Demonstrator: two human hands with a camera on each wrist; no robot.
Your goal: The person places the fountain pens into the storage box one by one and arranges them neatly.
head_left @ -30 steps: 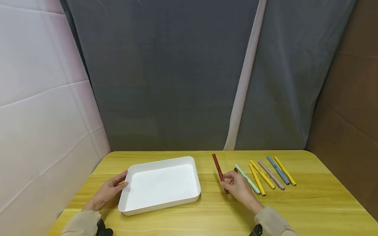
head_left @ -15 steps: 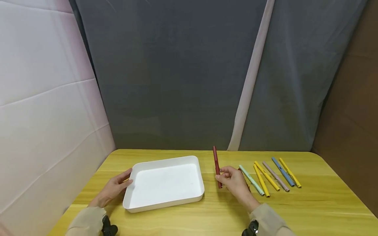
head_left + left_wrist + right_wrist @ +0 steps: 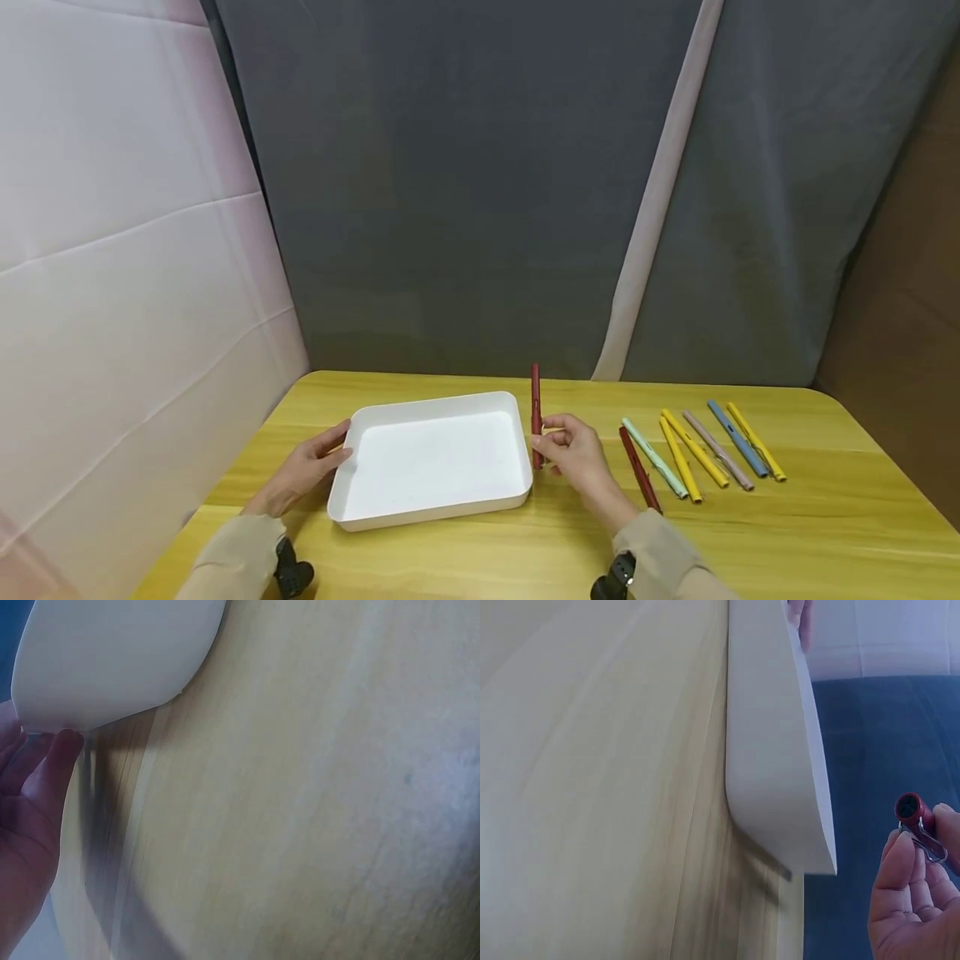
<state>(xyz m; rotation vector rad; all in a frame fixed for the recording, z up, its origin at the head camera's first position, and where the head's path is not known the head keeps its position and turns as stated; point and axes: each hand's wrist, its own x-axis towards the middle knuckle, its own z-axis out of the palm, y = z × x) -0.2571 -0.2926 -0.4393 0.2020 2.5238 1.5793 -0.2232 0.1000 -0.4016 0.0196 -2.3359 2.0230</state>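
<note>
A shallow white tray (image 3: 442, 462) stands on the wooden table, its bare floor showing. My left hand (image 3: 311, 462) holds the tray's left end, thumb and fingers at the rim; the left wrist view shows the thumb against the tray wall (image 3: 112, 664). Just off the tray's right side, my right hand (image 3: 576, 460) pinches a dark red pen (image 3: 536, 400) near its lower end. That pen stands nearly upright in the head view, its far end pointing up. In the right wrist view the pen's open-looking round end (image 3: 909, 806) and wire clip (image 3: 932, 849) show between thumb and fingers.
Right of my right hand lie several pens in a slanted row: another dark red pen (image 3: 640, 469), a mint green pen (image 3: 654, 458), yellow pens (image 3: 696, 448), a mauve pen (image 3: 718, 451) and a blue pen (image 3: 738, 439). A grey curtain (image 3: 465, 183) hangs behind the table.
My right hand has carried the dark red pen left, from beside the row to the tray's right side, and the pen has turned more upright. The left hand stays on the tray.
</note>
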